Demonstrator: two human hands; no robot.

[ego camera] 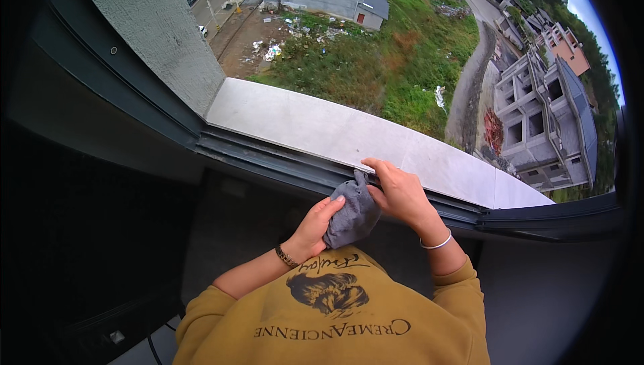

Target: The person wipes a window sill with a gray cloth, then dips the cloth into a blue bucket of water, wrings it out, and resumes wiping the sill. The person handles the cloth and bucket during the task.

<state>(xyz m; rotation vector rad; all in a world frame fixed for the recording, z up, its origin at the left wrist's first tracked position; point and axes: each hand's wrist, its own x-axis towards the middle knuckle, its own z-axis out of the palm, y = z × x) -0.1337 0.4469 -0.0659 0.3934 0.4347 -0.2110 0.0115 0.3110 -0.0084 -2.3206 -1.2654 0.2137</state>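
A crumpled grey cloth lies between my hands, close to the front of my yellow top and at the inner edge of the dark metal window track. My left hand grips its left side, with the thumb on top. My right hand is at the cloth's upper right, over the track; its thumb is near the cloth and its index finger reaches over the edge of the pale outer sill. Whether the right fingers pinch the cloth cannot be told.
A rough grey wall borders the opening on the left, beside the dark window frame. Beyond the sill is a drop to a grassy lot with litter, a road and buildings. Dark cables show at the lower left.
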